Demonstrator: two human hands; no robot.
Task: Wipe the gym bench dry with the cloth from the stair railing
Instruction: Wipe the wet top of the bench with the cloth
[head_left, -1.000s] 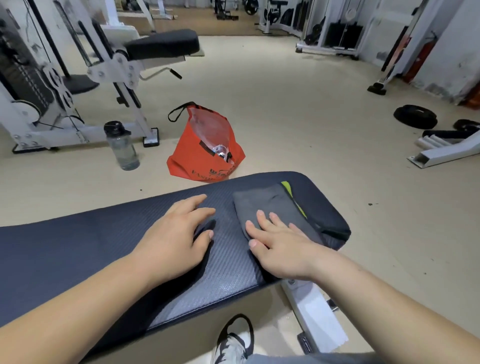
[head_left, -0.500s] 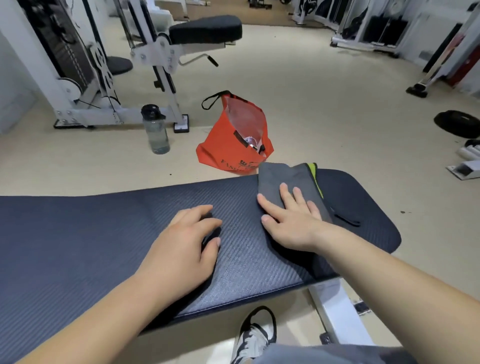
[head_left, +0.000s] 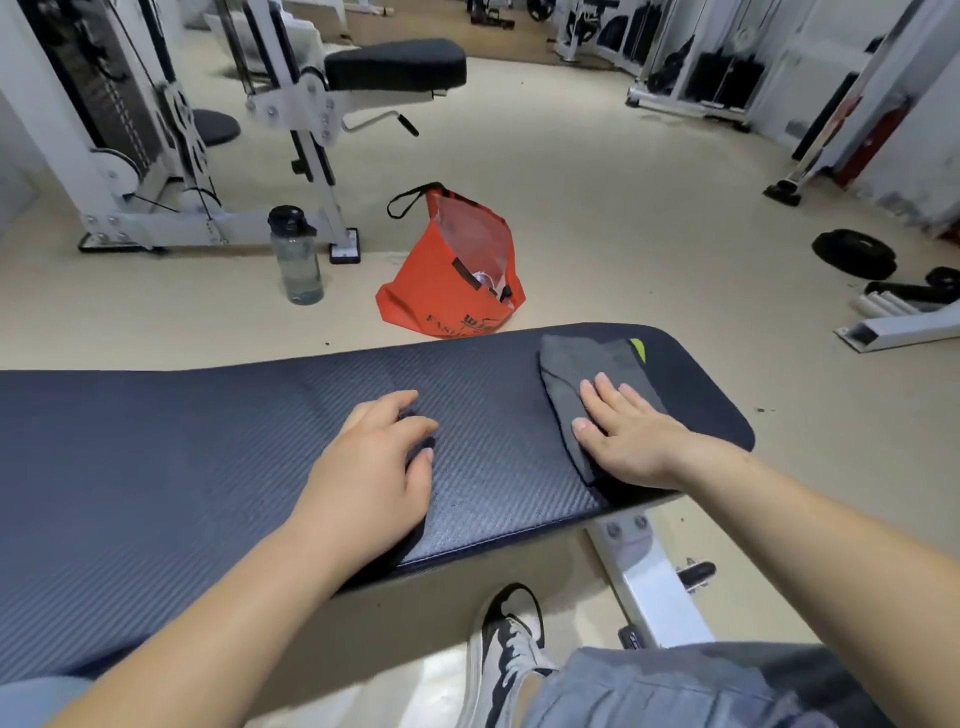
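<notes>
Pressing flat on a grey cloth (head_left: 582, 364), the right hand (head_left: 631, 441) lies palm down with its fingers straight and close together, gripping nothing. The cloth is folded and spread near the right end of the dark, ribbed worktop (head_left: 208, 441). It runs from the far edge back under the palm, and a yellow-green corner shows at its far side. The left hand (head_left: 374, 473) rests palm down on the bare padding near the middle of the worktop, apart from the cloth. Its fingers are loosely bent and it holds nothing.

On the pale floor (head_left: 597, 208) just beyond the worktop sits an open orange bag (head_left: 447, 280) with a black strap. A clear water bottle (head_left: 298, 260) with a black cap stands upright to its left, near the foot of a white exercise machine (head_left: 156, 130). A black weight plate (head_left: 854, 253) lies on the floor far to the right. Below the near edge, a black-and-white shoe (head_left: 506, 639) shows beside the white metal leg (head_left: 649, 582).
</notes>
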